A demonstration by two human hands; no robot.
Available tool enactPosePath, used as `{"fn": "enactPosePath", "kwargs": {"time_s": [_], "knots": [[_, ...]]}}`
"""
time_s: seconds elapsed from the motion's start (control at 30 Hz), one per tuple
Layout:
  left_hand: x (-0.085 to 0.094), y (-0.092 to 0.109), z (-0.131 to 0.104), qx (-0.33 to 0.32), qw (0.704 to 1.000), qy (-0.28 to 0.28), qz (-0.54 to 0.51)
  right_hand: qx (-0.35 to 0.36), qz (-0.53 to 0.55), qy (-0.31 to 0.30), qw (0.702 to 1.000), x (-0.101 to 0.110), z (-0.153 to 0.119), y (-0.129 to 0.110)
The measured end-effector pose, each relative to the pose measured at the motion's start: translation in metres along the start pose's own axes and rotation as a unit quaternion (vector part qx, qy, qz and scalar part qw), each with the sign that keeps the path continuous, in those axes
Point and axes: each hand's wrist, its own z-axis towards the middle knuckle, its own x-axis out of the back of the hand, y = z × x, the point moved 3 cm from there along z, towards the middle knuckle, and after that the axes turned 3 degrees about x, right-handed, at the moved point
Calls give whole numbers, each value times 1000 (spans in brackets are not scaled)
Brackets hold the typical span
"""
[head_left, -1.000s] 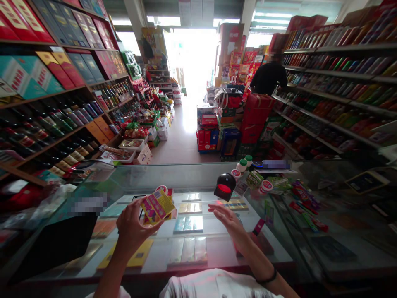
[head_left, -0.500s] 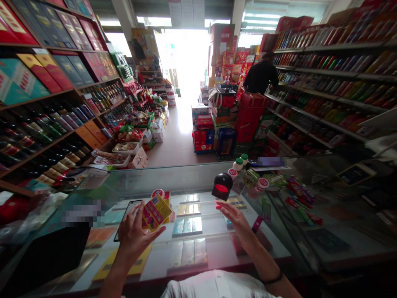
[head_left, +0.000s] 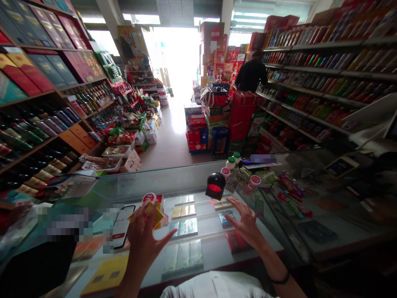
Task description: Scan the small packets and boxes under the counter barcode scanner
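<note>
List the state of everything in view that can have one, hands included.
Left hand: thumb spread wide, fingers at the yellow packet.
Right hand: open, holding nothing, above the glass counter.
Yellow packet: partly hidden; open or sealed, cannot tell.
Black scanner: upright, face glowing red.
Phone: face up, screen lit.
Green-capped bottles: upright, capped.
Doorway: open.

From the head view, I log the left hand (head_left: pixel 144 231), thumb spread, over a yellow pack (head_left: pixel 159 216) beside a phone (head_left: pixel 123 225). Right hand (head_left: pixel 246 221) open above the glass counter (head_left: pixel 176 179), near a black scanner (head_left: pixel 216 182).
</note>
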Motion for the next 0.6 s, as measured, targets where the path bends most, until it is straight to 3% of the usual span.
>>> {"fn": "enactPosePath", "kwargs": {"time_s": [0.17, 0.37, 0.5, 0.6], "knots": [[-33, 85, -4, -101, 987, -84, -91, 1, -152, -20, 988, 17, -17, 52], [-113, 179, -23, -184, 933, -231, -206, -11, -238, -68, 969, 37, -36, 113], [-161, 225, -35, -204, 904, -294, -233, -9, -249, -78, 965, 37, -35, 129], [-181, 247, -40, -197, 907, -292, -230, -1, -254, -87, 963, 32, -30, 129]]}}
